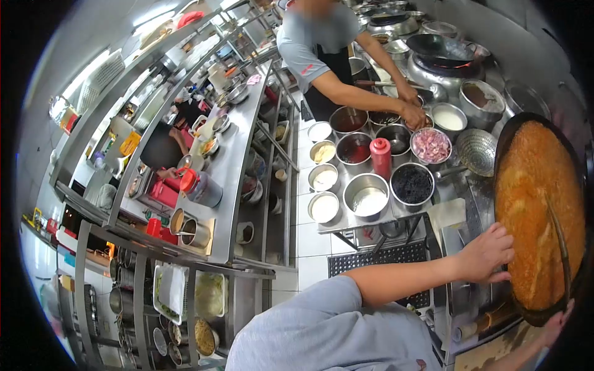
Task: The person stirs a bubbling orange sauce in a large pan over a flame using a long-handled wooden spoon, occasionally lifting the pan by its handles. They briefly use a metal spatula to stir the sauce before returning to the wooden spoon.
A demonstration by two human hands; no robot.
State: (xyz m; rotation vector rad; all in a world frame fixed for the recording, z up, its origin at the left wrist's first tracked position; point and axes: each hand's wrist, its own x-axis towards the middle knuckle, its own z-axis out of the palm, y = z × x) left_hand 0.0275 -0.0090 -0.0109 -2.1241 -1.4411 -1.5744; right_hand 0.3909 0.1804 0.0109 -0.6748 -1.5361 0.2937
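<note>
A large dark wok full of orange, bubbling food fills the right side. My left hand is beside the wok's near left edge, fingers curled loosely with gaps between them and nothing visible in them. At the wok's bottom right edge is my right hand, near the lower end of a long dark utensil handle that lies across the food. Whether its fingers hold that handle is too small and distorted to tell.
A co-worker reaches over several metal pots, among them one of sliced meat and one of black food. A red bottle stands among them. A perforated ladle lies near the wok. Steel shelves are at left.
</note>
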